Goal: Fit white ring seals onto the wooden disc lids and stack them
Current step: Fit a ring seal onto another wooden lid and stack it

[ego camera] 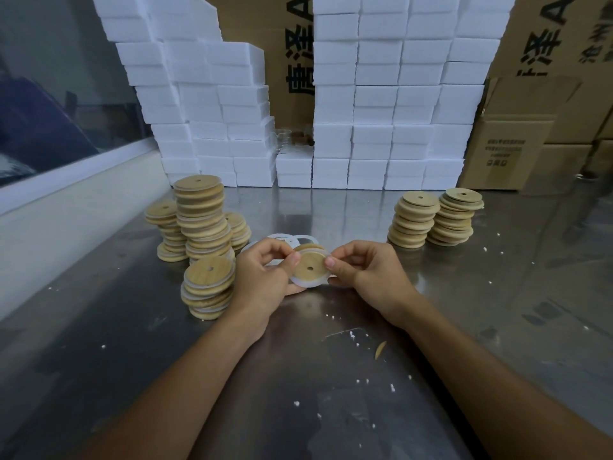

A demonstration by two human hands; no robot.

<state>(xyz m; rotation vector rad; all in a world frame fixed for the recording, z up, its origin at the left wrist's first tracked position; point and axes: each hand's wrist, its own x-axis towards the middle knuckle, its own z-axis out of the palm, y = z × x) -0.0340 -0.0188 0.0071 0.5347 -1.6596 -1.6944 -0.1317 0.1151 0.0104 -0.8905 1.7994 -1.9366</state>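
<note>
Both hands hold one wooden disc lid (310, 265) with a centre hole, just above the steel table. A white ring seal (306, 282) wraps its lower edge. My left hand (265, 277) grips the lid's left side with the thumb on its face. My right hand (368, 270) pinches its right edge. Loose white ring seals (303, 240) lie on the table right behind the hands. Stacks of lids with white seals (207, 287) (202, 220) stand to the left. Two stacks of bare wooden lids (413, 220) (456, 217) stand at the right.
White foam blocks (381, 127) are piled into a wall along the back, with cardboard boxes (510, 144) behind them and at the right. A white ledge (66, 220) runs along the left. Foam crumbs and a wood sliver (379, 349) dot the steel table (315, 393).
</note>
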